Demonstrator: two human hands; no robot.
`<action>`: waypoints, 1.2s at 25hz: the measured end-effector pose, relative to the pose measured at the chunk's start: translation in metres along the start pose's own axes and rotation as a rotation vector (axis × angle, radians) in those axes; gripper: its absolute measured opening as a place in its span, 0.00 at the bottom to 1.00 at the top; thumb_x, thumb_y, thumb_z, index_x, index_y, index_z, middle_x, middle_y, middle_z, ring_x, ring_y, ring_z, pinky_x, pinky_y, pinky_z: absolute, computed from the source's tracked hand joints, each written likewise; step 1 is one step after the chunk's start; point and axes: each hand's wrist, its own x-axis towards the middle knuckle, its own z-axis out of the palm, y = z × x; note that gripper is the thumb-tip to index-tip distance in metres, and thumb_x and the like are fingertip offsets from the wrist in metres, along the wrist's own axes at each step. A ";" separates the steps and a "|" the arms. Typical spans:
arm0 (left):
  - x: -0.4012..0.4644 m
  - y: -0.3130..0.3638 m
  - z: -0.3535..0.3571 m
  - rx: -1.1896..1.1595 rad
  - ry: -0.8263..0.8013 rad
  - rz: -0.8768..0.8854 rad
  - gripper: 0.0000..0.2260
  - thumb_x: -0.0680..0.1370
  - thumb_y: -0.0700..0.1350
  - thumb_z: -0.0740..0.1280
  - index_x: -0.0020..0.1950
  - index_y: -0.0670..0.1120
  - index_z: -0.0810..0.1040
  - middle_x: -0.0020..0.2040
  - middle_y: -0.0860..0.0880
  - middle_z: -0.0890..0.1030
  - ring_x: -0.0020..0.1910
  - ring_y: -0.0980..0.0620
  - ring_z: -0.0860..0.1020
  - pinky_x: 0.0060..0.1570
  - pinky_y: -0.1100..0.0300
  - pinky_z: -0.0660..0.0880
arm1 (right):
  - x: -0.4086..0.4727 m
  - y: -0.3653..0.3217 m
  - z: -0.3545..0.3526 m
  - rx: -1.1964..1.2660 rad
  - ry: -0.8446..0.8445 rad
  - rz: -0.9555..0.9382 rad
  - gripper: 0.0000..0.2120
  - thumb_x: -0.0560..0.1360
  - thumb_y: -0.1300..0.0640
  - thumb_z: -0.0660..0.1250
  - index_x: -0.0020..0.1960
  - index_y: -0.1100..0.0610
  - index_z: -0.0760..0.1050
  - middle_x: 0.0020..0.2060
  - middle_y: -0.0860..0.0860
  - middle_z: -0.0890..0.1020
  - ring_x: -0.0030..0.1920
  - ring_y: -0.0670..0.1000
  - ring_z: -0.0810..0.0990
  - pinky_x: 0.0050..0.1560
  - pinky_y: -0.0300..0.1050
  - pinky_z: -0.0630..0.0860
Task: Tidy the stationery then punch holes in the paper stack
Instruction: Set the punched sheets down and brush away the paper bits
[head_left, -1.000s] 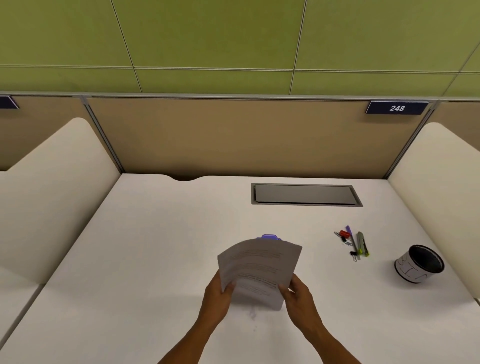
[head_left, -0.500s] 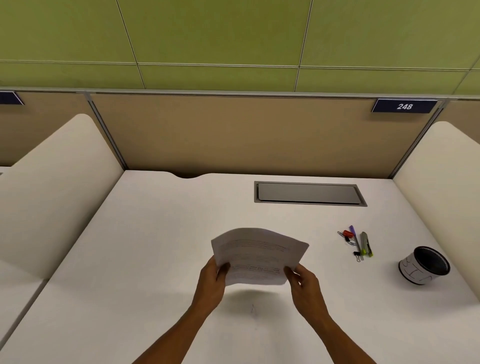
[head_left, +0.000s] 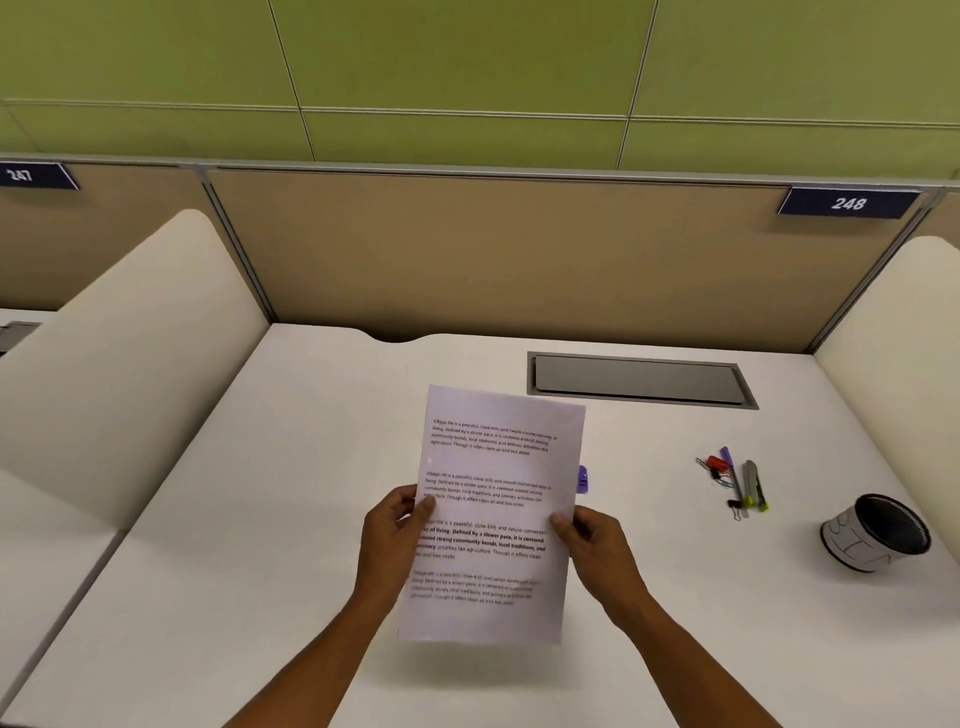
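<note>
Left hand (head_left: 392, 540) and right hand (head_left: 592, 543) pinch the paper stack (head_left: 493, 514) by its side edges; at 3 o'clock, perhaps pens (head_left: 740, 480).

Bright, even overhead light washes the white desk (head_left: 260, 519) almost flat, leaving only a soft shadow under the paper stack (head_left: 493, 519) and beside the mesh cup (head_left: 878, 535), while the wide lens bows the partition edge (head_left: 467, 169), and the printed text reads slightly soft and blurred.
</note>
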 end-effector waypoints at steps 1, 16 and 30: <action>-0.001 -0.005 -0.008 0.015 0.019 -0.021 0.03 0.78 0.48 0.69 0.49 0.53 0.83 0.46 0.54 0.87 0.42 0.52 0.86 0.37 0.62 0.82 | 0.000 0.001 0.007 -0.005 -0.018 0.027 0.10 0.81 0.51 0.65 0.51 0.54 0.83 0.46 0.47 0.88 0.45 0.49 0.87 0.43 0.40 0.81; 0.010 -0.076 -0.108 0.171 0.174 -0.309 0.03 0.78 0.44 0.70 0.47 0.48 0.83 0.42 0.50 0.87 0.42 0.51 0.86 0.44 0.56 0.82 | 0.019 0.042 0.124 -0.040 -0.082 0.319 0.09 0.78 0.57 0.68 0.45 0.61 0.83 0.44 0.59 0.87 0.49 0.63 0.85 0.54 0.62 0.82; 0.069 -0.122 -0.160 0.381 0.149 -0.410 0.07 0.78 0.40 0.69 0.54 0.42 0.83 0.49 0.45 0.85 0.45 0.49 0.82 0.47 0.59 0.77 | 0.037 0.065 0.205 -0.030 -0.008 0.530 0.12 0.79 0.59 0.66 0.47 0.70 0.77 0.47 0.66 0.84 0.43 0.61 0.83 0.51 0.65 0.82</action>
